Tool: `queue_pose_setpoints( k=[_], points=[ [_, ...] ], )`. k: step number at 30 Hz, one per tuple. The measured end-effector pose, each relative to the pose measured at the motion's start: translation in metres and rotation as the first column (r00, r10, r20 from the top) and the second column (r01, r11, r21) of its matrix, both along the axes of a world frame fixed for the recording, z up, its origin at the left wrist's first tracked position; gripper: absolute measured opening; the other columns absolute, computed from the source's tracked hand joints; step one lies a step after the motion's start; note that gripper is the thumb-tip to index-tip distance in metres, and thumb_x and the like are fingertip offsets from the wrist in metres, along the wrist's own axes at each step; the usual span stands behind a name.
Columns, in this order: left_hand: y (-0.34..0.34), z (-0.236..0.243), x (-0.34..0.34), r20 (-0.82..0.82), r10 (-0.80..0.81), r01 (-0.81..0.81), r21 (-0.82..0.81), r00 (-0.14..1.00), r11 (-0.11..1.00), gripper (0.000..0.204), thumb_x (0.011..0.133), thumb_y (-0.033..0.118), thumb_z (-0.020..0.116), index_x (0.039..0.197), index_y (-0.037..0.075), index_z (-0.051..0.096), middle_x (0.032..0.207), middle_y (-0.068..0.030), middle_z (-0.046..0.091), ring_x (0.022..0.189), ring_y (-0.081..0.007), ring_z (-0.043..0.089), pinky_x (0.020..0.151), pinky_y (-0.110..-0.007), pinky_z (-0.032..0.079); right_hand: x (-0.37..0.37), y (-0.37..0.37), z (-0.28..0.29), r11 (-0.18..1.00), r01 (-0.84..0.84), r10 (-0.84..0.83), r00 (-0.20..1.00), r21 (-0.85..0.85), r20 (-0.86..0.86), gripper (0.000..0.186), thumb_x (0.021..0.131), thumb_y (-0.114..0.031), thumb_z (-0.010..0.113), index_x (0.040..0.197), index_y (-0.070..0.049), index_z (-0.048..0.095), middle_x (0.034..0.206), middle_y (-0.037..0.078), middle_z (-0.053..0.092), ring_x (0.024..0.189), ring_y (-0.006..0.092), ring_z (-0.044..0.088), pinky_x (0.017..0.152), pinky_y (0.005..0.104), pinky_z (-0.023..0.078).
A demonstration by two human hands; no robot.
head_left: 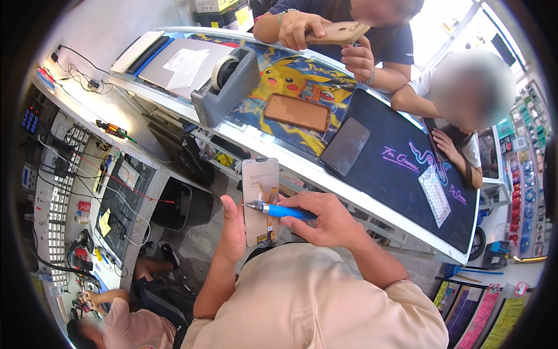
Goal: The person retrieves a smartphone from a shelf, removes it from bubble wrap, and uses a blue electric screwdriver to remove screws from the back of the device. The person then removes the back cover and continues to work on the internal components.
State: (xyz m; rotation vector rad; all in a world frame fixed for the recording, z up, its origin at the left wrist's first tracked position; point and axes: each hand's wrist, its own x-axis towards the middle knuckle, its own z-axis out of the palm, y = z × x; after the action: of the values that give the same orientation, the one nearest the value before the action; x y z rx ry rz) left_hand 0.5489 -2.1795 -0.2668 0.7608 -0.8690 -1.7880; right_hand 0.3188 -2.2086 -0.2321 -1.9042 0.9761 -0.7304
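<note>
My left hand [233, 232] holds a phone screen panel [260, 181] upright, back side toward me, with its thumb standing up beside the left edge and the other fingers hidden behind. A pale film with faint print covers the panel's back. An orange-brown flex cable [270, 215] runs down its right side to dark connectors at the lower end. In my right hand [325, 220] is a blue pen-like tool [289, 212] with a silver metal tip, gripped between thumb and fingers. That tip points left across the middle of the panel; whether it touches I cannot tell.
On the counter ahead lie a brown phone case [297, 112], a dark phone [345, 146], bubble wrap [434, 196] and a grey tape dispenser [225, 87]. Across it, one person holds a phone in a tan case [339, 33]; another leans there. A cluttered workbench [119, 192] and seated person [125, 320] are left.
</note>
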Motion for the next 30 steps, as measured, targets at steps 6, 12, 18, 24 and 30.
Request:
queue_pose_setpoints(
  k=[6, 12, 18, 24, 30],
  points=[
    [0.0021, -0.0022, 0.0013, -0.016, -0.008, 0.008, 0.007, 1.000, 1.000, 0.109, 0.100, 0.088, 0.016, 0.151, -0.002, 0.051, 0.140, -0.0134, 0.064, 0.129, -0.0236, 0.062, 0.113, -0.040, 0.047, 0.0020, 0.0030, -0.0005, 1.000, 0.014, -0.015, 0.999, 0.015, 0.040, 0.031, 0.093, -0.019, 0.081, 0.119, -0.003, 0.076, 0.100, 0.013, 0.079, 0.081, 0.0267, 0.074, 0.079, 0.0354, 0.058],
    [0.0003, -0.0023, 0.0004, -0.025, -0.026, 0.026, -0.010, 0.999, 1.000, 0.112, 0.099, 0.089, 0.015, 0.150, -0.005, 0.051, 0.139, -0.0155, 0.065, 0.128, -0.0246, 0.063, 0.113, -0.040, 0.047, 0.0023, 0.0023, -0.0007, 1.000, -0.016, 0.015, 0.998, 0.010, 0.062, 0.036, 0.093, -0.016, 0.076, 0.125, -0.001, 0.073, 0.097, 0.018, 0.074, 0.081, 0.0309, 0.073, 0.075, 0.0374, 0.058],
    [-0.0020, -0.0008, -0.0030, -0.107, -0.037, 0.040, 0.031, 0.994, 0.999, 0.115, 0.095, 0.093, 0.021, 0.148, -0.005, 0.052, 0.134, -0.0140, 0.066, 0.123, -0.0234, 0.065, 0.108, -0.038, 0.050, 0.0017, 0.0041, 0.0001, 1.000, 0.021, -0.022, 0.999, 0.020, 0.024, 0.031, 0.092, -0.015, 0.081, 0.120, -0.002, 0.076, 0.105, 0.014, 0.079, 0.090, 0.0265, 0.077, 0.085, 0.0348, 0.059],
    [-0.0022, 0.0006, -0.0024, -0.152, -0.069, 0.078, 0.053, 0.986, 0.996, 0.109, 0.096, 0.091, 0.025, 0.153, 0.002, 0.050, 0.134, -0.0084, 0.066, 0.121, -0.0189, 0.065, 0.101, -0.035, 0.053, 0.0046, 0.0055, -0.0054, 0.999, 0.034, -0.035, 0.996, 0.009, 0.082, 0.029, 0.090, -0.011, 0.079, 0.117, -0.001, 0.077, 0.097, 0.014, 0.079, 0.082, 0.0236, 0.075, 0.075, 0.0331, 0.057],
    [-0.0016, 0.0046, -0.0018, -0.100, -0.063, 0.065, 0.016, 0.993, 0.998, 0.107, 0.098, 0.089, 0.021, 0.154, 0.003, 0.049, 0.131, -0.0080, 0.067, 0.120, -0.0179, 0.065, 0.101, -0.034, 0.054, 0.0047, 0.0073, -0.0060, 0.999, 0.027, -0.025, 0.998, -0.034, 0.065, 0.029, 0.090, -0.015, 0.081, 0.116, -0.001, 0.077, 0.091, 0.013, 0.077, 0.074, 0.0233, 0.069, 0.069, 0.0336, 0.054]
  ],
)
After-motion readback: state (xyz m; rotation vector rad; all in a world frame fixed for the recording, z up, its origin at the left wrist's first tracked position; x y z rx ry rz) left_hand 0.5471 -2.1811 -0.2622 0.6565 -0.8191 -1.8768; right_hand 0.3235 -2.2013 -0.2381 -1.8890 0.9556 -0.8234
